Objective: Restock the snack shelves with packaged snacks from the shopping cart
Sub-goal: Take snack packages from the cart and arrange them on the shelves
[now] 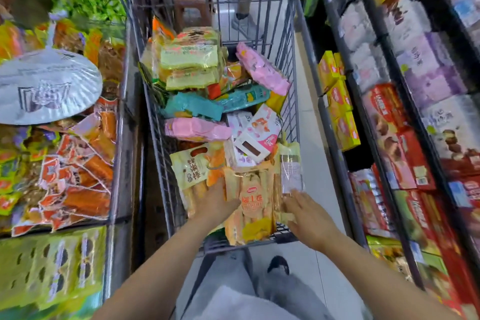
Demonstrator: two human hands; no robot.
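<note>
The wire shopping cart (287, 41) stands in the aisle in front of me, heaped with snack packs. At its near end lies an orange pack of rolls (255, 205). My left hand (215, 202) rests on a cream pack (189, 169) just left of it, with the thumb against the orange pack's edge. My right hand (309, 215) touches a pale yellow pack (289, 163) on the right with straight fingers. Further in lie pink packs (197, 128), teal packs (192, 106), white-pink boxes (262, 132) and green-yellow packs (189, 56).
Snack shelves (384, 41) run close along the right, holding red boxes (389, 122) and yellow boxes (340, 117). Bins of orange packets (78, 176) and a grey round sign (44, 86) are on the left. Beyond the cart stand a brown stool (192, 0) and another person's legs (244, 8).
</note>
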